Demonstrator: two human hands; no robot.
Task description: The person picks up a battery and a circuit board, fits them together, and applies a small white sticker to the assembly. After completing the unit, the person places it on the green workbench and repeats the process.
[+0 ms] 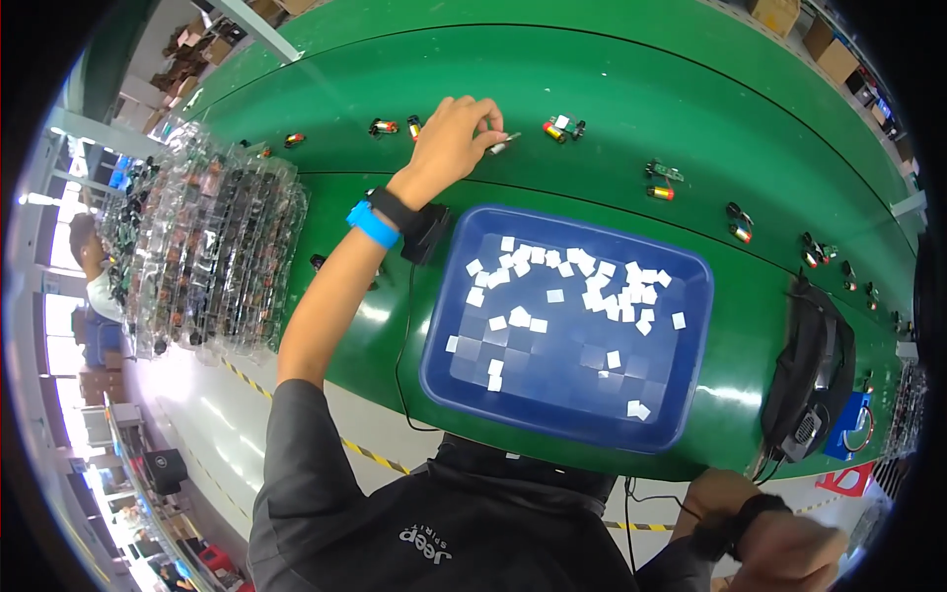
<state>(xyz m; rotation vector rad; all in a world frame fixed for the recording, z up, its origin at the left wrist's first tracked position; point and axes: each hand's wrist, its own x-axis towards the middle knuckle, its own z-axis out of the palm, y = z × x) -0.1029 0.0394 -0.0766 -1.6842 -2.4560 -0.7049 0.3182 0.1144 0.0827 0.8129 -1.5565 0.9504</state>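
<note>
My left hand (pixel 456 138) reaches over the green bench (pixel 375 222), thumb and finger pinched on a small, thin, pale piece (pixel 500 145) whose kind I cannot make out. To its right lies a small green circuit board (pixel 564 122) with a white square on it, wired to a red-and-yellow cylinder (pixel 554 132). Nearer to me stands a blue plastic tray (pixel 434 345), with many small white squares (pixel 597 296) scattered inside. My right hand (pixel 794 548) is at the lower right, off the bench, blurred; its fingers cannot be told apart.
More boards with cylinders (pixel 661 183) run along the bench. Clear plastic trays (pixel 212 247) are stacked high at the left. A black device (pixel 426 234) with a cable sits by my left wrist. A black bag (pixel 811 370) and a blue box (pixel 846 429) are at the right.
</note>
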